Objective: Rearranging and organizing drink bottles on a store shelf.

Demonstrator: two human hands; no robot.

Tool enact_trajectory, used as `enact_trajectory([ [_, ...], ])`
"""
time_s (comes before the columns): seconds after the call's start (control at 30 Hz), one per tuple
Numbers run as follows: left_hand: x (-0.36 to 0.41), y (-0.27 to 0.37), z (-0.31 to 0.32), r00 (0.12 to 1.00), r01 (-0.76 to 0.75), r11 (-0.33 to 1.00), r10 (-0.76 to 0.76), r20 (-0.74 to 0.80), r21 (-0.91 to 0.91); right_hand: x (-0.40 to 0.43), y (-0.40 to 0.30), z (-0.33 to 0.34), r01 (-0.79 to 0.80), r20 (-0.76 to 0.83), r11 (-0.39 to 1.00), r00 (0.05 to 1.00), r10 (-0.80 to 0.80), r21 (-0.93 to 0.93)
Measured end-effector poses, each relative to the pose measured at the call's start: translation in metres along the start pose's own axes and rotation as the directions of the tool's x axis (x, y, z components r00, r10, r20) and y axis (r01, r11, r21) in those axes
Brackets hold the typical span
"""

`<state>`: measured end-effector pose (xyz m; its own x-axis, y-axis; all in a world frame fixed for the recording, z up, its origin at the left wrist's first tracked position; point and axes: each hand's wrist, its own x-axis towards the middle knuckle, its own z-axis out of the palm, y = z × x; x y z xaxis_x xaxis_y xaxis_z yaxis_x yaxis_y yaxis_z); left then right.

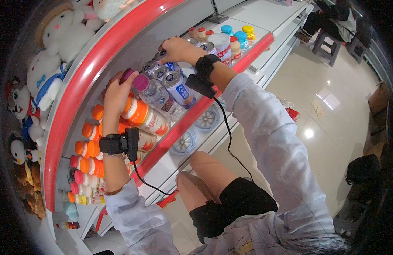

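My left hand point(116, 95) reaches to the back of a white shelf. Its thumb and fingers are around the purple cap of a rear plastic bottle point(128, 74), whose body is mostly hidden. In front of it stands a clear bottle with a purple cap point(158, 98). My right hand point(180, 49) is closed over the top of a rear drink can point(161, 55), partly covered by my fingers. Nearer the shelf edge, a blue-and-white can point(179, 89) stands beside the clear bottle. Orange-capped bottles point(145, 116) stand just below my left hand.
A red strip point(183, 122) edges the shelf. More cans point(208, 47), a white tub point(220, 44) and small blue-capped bottles point(241, 39) stand to the right. Plush toys point(43, 76) fill the upper shelf. Large water jugs point(183, 142) sit below. Wrist cables hang near my knees.
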<state>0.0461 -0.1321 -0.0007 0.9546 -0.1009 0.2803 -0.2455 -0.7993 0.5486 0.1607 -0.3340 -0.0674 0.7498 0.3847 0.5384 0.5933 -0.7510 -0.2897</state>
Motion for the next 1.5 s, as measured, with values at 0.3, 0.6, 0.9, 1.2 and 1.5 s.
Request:
enact_trajectory([
  [0.3, 0.003, -0.006, 0.002, 0.999, 0.013, 1.000, -0.012, -0.038, 0.027, -0.004, -0.002, -0.001, 0.038, 0.021, 0.985, 0.999, -0.035, -0.171],
  [0.6, 0.004, -0.003, 0.000, 1.000, 0.031, 0.999, -0.031, 0.000, 0.014, -0.034, 0.023, -0.055, -0.106, 0.054, 0.921, 0.989, 0.136, -0.374],
  [0.9, -0.001, 0.001, 0.003, 0.997, -0.039, 0.999, 0.040, -0.070, 0.009, -0.044, 0.011, -0.046, -0.048, -0.133, 0.953, 0.991, 0.008, -0.300],
  [1.2, 0.003, -0.007, 0.001, 0.999, -0.039, 0.999, 0.039, -0.036, 0.001, -0.046, -0.009, -0.036, 0.042, -0.123, 0.997, 0.991, -0.049, -0.059],
  [1.5, 0.003, -0.005, 0.002, 0.999, -0.020, 0.999, 0.021, -0.047, 0.032, -0.045, -0.006, -0.042, 0.022, 0.040, 1.000, 0.999, -0.023, 0.015],
])
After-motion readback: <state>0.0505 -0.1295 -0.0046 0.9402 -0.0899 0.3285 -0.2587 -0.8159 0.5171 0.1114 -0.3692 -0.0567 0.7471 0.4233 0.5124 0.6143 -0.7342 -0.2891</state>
